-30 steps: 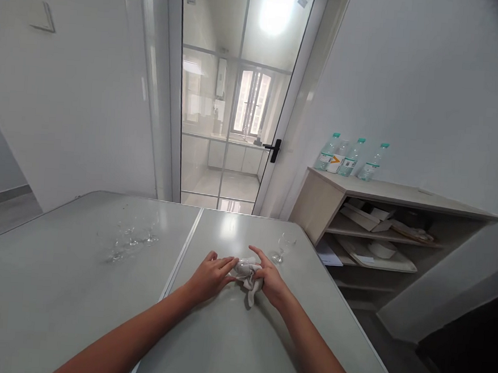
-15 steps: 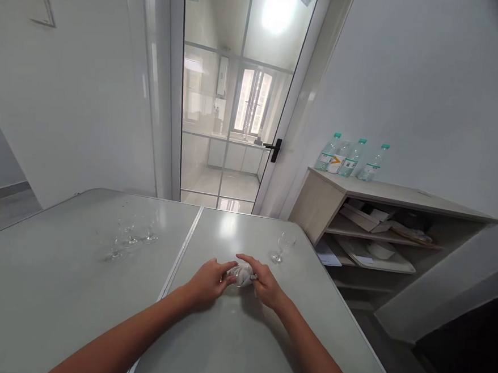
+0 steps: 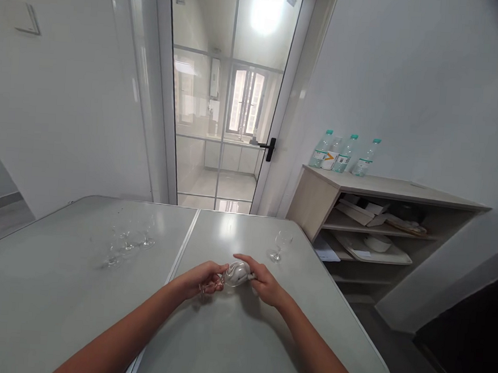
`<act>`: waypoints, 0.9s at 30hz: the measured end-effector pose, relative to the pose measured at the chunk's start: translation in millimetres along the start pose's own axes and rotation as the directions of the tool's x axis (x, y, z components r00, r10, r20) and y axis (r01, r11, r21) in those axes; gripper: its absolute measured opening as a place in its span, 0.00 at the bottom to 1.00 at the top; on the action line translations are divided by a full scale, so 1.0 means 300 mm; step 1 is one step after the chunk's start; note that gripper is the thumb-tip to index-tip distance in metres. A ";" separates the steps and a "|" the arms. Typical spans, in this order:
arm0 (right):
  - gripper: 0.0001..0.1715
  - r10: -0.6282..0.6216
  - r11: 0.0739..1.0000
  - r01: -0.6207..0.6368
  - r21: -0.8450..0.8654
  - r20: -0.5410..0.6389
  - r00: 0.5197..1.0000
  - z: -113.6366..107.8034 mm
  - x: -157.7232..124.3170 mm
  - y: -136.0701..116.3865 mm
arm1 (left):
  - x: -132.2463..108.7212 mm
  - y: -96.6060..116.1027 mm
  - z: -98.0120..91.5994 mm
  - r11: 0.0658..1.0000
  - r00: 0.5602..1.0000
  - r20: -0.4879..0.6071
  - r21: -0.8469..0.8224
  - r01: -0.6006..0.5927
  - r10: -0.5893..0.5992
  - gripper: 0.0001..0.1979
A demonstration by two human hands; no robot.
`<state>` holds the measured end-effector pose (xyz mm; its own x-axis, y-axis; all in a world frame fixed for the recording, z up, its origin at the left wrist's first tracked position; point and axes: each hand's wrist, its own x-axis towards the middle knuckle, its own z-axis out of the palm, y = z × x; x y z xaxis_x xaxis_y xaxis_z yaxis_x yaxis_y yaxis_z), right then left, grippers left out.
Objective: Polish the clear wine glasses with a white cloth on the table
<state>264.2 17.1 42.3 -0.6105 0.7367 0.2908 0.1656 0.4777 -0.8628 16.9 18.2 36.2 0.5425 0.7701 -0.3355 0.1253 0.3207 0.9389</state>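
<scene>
A small stemmed glass [image 3: 231, 278] lies tilted on its side above the table, its bowl toward the right. My left hand [image 3: 205, 278] is closed round its stem, with the foot showing below the fingers. White cloth [image 3: 240, 273] is bunched in the bowl, seen through the clear wall. My right hand [image 3: 263, 278] grips the cloth at the mouth of the bowl, index finger stretched along the glass's far side. Farther off on the right, another stemmed glass [image 3: 277, 252] stands upright.
Several clear stemmed glasses [image 3: 128, 241] stand on the left part of the pale table [image 3: 54, 286]. A metal seam [image 3: 184, 244] splits the tabletop. To the right is a shelf unit [image 3: 326, 183] with plastic bottles [image 3: 342, 156] on top. Behind the table is a glass door [image 3: 222, 173].
My left hand has shifted from the bowl to the stem, and the glass has tipped so its foot points left. My right hand stays at the bowl with the cloth.
</scene>
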 end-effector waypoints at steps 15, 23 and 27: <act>0.43 0.430 0.521 -0.164 0.838 -0.091 0.898 0.006 0.039 0.018 | 0.002 -0.058 0.000 -0.104 0.533 0.141 0.990 -0.099 0.835 0.24; 0.47 0.383 0.649 -0.187 0.737 -0.105 0.918 0.042 0.032 -0.024 | 0.012 -0.069 0.007 -0.059 0.567 0.157 0.981 -0.187 0.808 0.23; 0.48 0.299 0.744 -0.204 0.636 -0.044 0.953 0.036 0.015 -0.041 | -0.004 -0.041 0.029 0.268 0.665 -0.059 0.939 -0.216 0.745 0.22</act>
<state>251.1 9.3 49.7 -0.4984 0.8661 0.0372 -0.2445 -0.0992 -0.9646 21.9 8.6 25.7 0.4046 0.7834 0.4717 0.6961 -0.5984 0.3967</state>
